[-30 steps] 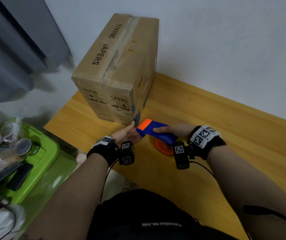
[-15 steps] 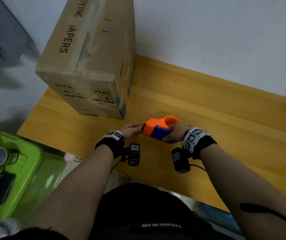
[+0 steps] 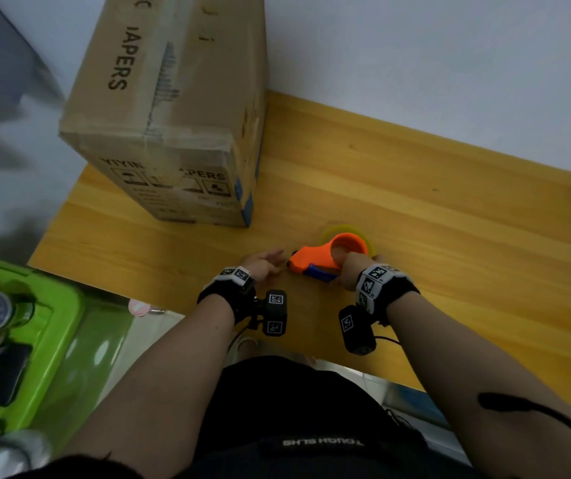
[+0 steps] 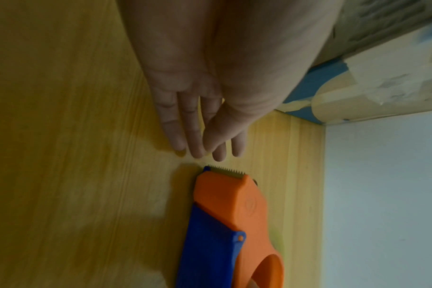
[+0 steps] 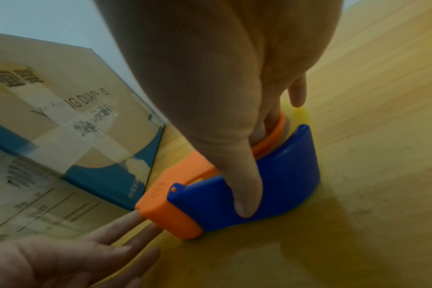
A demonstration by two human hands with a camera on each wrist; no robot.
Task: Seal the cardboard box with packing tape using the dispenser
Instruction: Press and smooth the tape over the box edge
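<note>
Orange-and-blue tape dispenser [image 3: 325, 261] sits low on the wooden counter [image 3: 449, 236], gripped by right hand [image 3: 354, 271]: thumb pressed on the blue side, other fingers [image 5: 271, 117] hooked through the orange ring around the yellowish tape roll [image 5: 301, 115]. Serrated blade [image 4: 226, 170] at dispenser nose points at left hand [image 3: 261, 266], whose fingers [image 4: 195, 140] are straight and relaxed, tips just beside the blade, holding nothing. Cardboard box [image 3: 173, 115] stands on counter beyond the left fingers, near but apart, old clear tape along its top seam. Green bin [image 3: 52, 333] well left of both hands.
</note>
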